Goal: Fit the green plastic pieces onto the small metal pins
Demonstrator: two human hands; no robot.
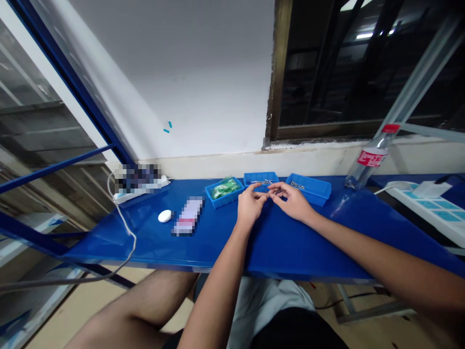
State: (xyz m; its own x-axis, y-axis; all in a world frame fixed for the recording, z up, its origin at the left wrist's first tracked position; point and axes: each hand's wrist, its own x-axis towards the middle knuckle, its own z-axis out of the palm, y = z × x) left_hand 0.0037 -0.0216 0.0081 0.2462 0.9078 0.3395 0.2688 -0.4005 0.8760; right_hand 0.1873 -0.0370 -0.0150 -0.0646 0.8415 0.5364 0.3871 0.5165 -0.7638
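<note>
near the back edge of the bench [290, 252], left hand [250, 206] and right hand [293, 201] have fingertips together, grip unclear; metal bits [268, 182] look light, stiff, slippery: pinch mid-length.

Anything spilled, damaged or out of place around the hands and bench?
Nothing looks spilled around the three blue bins. The wall edge beside the window frame looks chipped and ragged, and two teal strips sit oddly alone on the white wall.
</note>
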